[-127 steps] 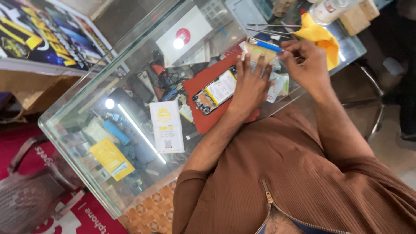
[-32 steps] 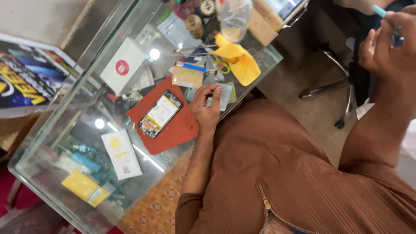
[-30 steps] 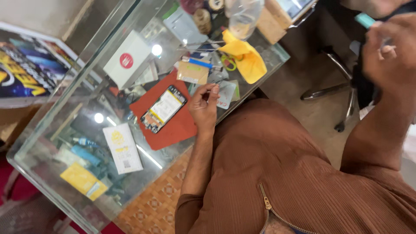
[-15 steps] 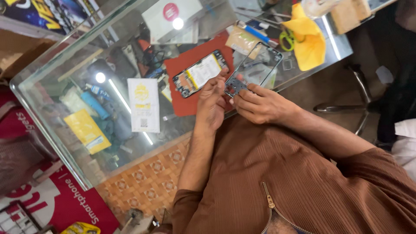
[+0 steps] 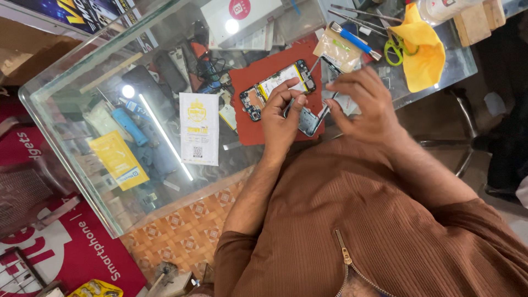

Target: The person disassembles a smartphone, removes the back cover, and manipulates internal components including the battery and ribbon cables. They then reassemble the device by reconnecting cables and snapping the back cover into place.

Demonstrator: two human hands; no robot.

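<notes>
Red mat [image 5: 250, 129] lies on the glass counter [image 5: 165, 66], and both hands work at its near edge. Left hand [image 5: 280, 118] pinches a phone frame [image 5: 308, 118] by its rim; right hand [image 5: 366, 104] grips a thin tool [image 5: 324, 107], probably tweezers, tip at the frame. On the mat beyond the frame lies an opened phone [image 5: 278, 88]. Past the mat's right edge sits a yellow cloth [image 5: 423, 49].

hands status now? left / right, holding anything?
Left hand: closed, pinching the edge of the phone frame on the red mat.
Right hand: fingers curled over the same frame; whether it grips anything cannot be told.
</notes>
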